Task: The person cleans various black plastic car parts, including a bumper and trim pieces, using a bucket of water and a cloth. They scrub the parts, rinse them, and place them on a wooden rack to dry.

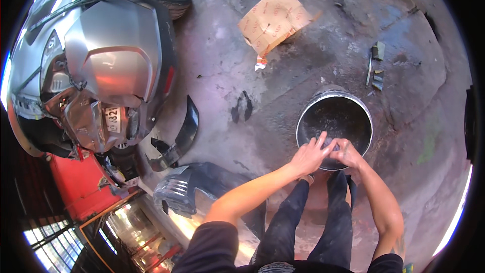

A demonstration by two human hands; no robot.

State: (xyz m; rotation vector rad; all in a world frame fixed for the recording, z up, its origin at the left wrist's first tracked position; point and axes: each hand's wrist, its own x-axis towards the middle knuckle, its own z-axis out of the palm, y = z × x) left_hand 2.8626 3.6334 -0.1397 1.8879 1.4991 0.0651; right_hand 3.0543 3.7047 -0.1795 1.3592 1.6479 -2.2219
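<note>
The left hand (309, 156) and right hand (347, 153) meet over the near part of a round bucket (337, 114), gripping a small greyish piece (331, 144), partly hidden. Brown cardboard (274, 20) lies farther off on the floor (214, 55); a damaged silver car (118, 73) stands at the left.

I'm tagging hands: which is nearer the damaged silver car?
Left. The left hand is over the bucket, with the damaged silver car off to its left; the right hand is farther from the car, beyond the left one.

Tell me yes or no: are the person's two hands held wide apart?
No, the left hand and right hand are close together at the near side of the round bucket.
</note>
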